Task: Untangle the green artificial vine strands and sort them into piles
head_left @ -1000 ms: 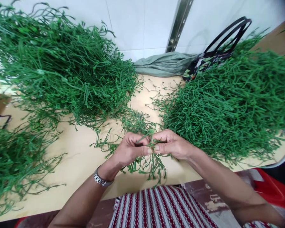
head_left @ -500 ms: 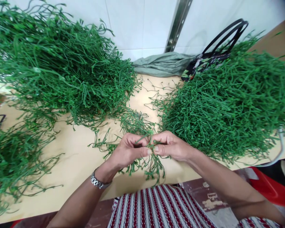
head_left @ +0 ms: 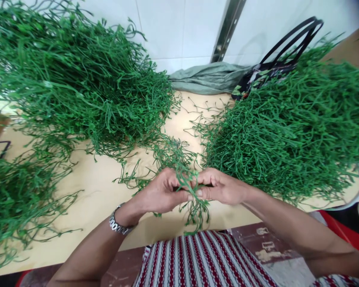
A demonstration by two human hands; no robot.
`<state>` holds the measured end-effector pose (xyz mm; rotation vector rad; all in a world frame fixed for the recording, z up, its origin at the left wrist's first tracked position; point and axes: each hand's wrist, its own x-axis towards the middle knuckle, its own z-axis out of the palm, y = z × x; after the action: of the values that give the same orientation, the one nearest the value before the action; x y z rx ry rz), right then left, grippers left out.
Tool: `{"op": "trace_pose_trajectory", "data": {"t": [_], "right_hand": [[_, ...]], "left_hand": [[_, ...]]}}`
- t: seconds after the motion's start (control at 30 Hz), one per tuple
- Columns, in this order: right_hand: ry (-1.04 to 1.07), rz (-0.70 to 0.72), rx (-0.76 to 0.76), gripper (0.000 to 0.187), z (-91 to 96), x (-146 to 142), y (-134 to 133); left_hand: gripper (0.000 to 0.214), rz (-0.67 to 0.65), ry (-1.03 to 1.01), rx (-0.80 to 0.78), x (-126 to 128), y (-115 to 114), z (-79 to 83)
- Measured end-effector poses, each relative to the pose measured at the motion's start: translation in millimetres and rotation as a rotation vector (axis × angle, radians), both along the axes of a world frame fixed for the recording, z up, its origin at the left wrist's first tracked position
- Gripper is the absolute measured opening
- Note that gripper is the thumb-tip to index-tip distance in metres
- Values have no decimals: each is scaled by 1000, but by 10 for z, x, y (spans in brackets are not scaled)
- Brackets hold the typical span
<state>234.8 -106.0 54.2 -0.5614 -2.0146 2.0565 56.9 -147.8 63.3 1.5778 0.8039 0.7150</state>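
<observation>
A small bunch of thin green stems with branching tips (head_left: 196, 215) is pinched between my two hands above the table's near edge. My left hand (head_left: 158, 193), with a metal watch on the wrist, is closed on the bunch from the left. From the right, my right hand (head_left: 227, 188) grips it with thumb and bent fingers. The thumb tips nearly meet over the stems, whose lower ends hang toward me. Just beyond my fingers lies a loose clump of similar stems (head_left: 172, 153). The exact grip of the fingers behind the bunch is hidden.
Large heaps of green stems stand at the back left (head_left: 86, 87) and right (head_left: 287, 131); a smaller heap (head_left: 14, 203) lies at the left. A grey-green cloth (head_left: 209, 77) and a black-handled bag (head_left: 266, 75) rest against the tiled wall. The pale table (head_left: 95, 207) runs underneath.
The stems between my thumbs have turned and now hang more toward me in a tighter bunch. Both hands stay together. The view has shifted slightly.
</observation>
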Motion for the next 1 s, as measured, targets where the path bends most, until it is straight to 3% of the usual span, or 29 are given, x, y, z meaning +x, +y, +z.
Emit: {"op": "trace_pose_trajectory", "data": {"t": [0.13,0.2,0.33,0.4,0.53,0.67,0.87,1.0], "right_hand": [[72,15,-281,29,-81,16,-40],[74,43,-348,32,-63,29,-69],[107,152,-153,32,70,88,-33],[132,19,-56,29,137,124,48],[164,-222,53,28,181,126,195],[138,-411,-16,23,113,0,169],[-109,-511,247,18,-33,-211,12],[-86,-507,284,16,-114,-254,-23]], "left_hand": [[33,-18,-56,-72,-5,-11,-24],[33,-4,-63,-86,-23,-4,-41],[23,36,-68,-136,-103,33,-101],[19,71,-48,-129,-133,53,-121],[18,296,4,-4,-117,69,-81],[15,425,-11,-21,-52,61,-33],[6,640,-137,-115,55,51,-99],[11,691,-308,-199,89,38,-140]]}}
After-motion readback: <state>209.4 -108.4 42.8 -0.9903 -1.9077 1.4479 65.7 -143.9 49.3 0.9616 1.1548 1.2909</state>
